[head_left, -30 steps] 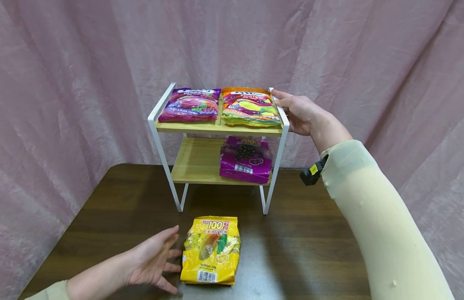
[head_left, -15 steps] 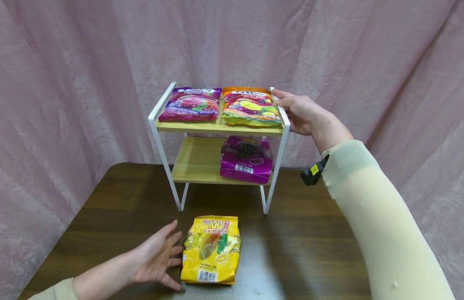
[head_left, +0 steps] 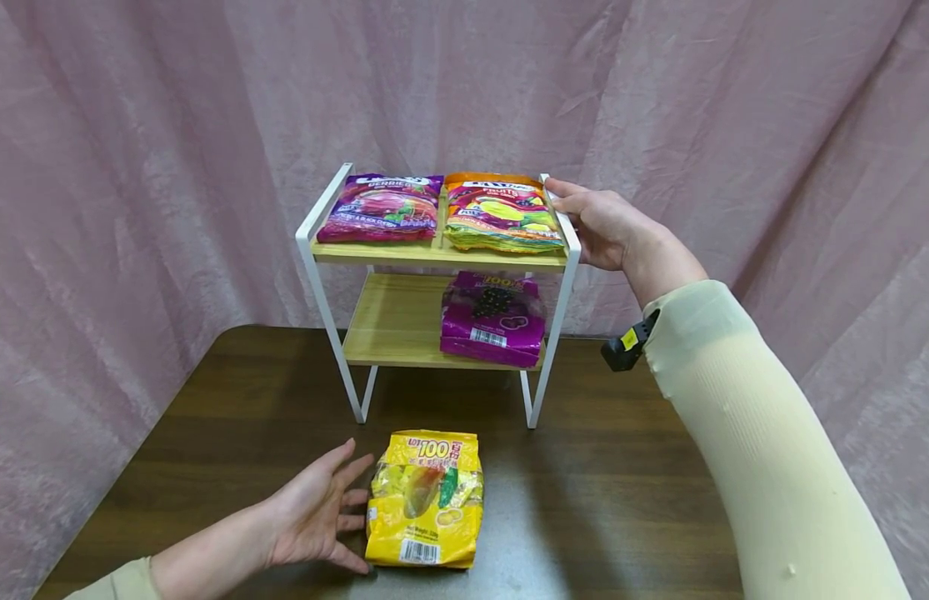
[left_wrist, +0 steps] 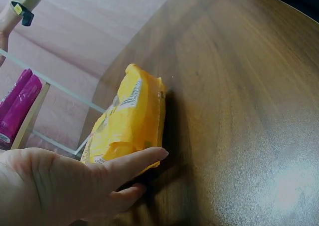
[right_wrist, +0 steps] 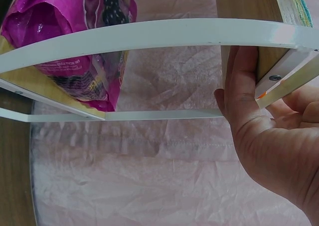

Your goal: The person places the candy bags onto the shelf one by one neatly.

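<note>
A yellow candy bag [head_left: 427,508] with a mango picture lies on the table [head_left: 621,500] in front of a small two-tier shelf rack [head_left: 392,321]. My left hand [head_left: 310,512] is at the bag's left side, fingers spread and fairly straight, fingertips right at its edge. In the left wrist view, a finger lies along the yellow bag [left_wrist: 134,121]. My right hand [head_left: 602,229] grips the rack's upper right side. In the right wrist view, one digit of the right hand [right_wrist: 271,121] goes under the top board and other fingers lie beyond the white rail [right_wrist: 149,36].
On the rack's top board lie a purple-pink berries candy bag [head_left: 382,210] at left and an orange fruits candy bag [head_left: 501,212] at right. A purple candy bag [head_left: 494,321] sits on the lower board's right half. A pink curtain [head_left: 172,167] hangs behind the table.
The left hand has come closer to the yellow bag, its fingertips now at the side. The bag has shifted slightly right. The right hand keeps its grip on the rack.
</note>
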A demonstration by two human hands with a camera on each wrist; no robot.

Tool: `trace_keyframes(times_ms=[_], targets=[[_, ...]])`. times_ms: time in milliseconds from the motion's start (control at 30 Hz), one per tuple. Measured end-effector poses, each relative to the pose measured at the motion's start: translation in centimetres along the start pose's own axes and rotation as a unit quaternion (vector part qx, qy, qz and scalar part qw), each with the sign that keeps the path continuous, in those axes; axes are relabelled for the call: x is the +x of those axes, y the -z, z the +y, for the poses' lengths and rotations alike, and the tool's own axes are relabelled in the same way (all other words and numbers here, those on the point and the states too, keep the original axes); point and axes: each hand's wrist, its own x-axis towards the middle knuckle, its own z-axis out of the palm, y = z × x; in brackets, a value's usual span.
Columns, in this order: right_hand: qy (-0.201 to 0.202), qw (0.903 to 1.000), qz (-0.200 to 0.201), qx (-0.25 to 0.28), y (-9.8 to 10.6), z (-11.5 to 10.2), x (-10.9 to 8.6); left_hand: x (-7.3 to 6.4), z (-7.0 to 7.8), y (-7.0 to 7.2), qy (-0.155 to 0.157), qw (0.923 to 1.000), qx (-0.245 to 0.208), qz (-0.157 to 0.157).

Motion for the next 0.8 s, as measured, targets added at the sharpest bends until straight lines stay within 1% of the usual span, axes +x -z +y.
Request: trace_keyframes(times_ms=[200, 333, 500, 667, 733, 800], targets=[[0.006, 0.9999, 0.0, -0.008, 0.0, 0.0, -0.1, 0.1, -0.2, -0.2, -0.002, 0.9998, -0.013, -0.017], [0.005, 1.0, -0.003, -0.006, 0.1, 0.0, -0.1, 0.2, -0.3, -0.3, 0.0, 0.9998, -0.009, -0.017], [0.002, 1.0, 0.0, 0.001, 0.1, 0.0, -0.1, 0.3, -0.3, -0.3, 0.003, 0.9999, 0.011, -0.003], [0.004, 1.0, -0.003, 0.001, 0.1, 0.1, 0.0, 0.7, -0.6, -0.5, 0.0, 0.9991, 0.036, 0.023], [0.004, 1.0, -0.004, -0.002, 0.1, 0.1, -0.1, 0.8, -0.8, -0.7, -0.004, 0.9974, 0.062, 0.035], [0.004, 1.0, -0.003, -0.002, 0.1, 0.1, -0.1, 1.0, -1.0, -0.9, -0.012, 0.994, 0.097, 0.05]])
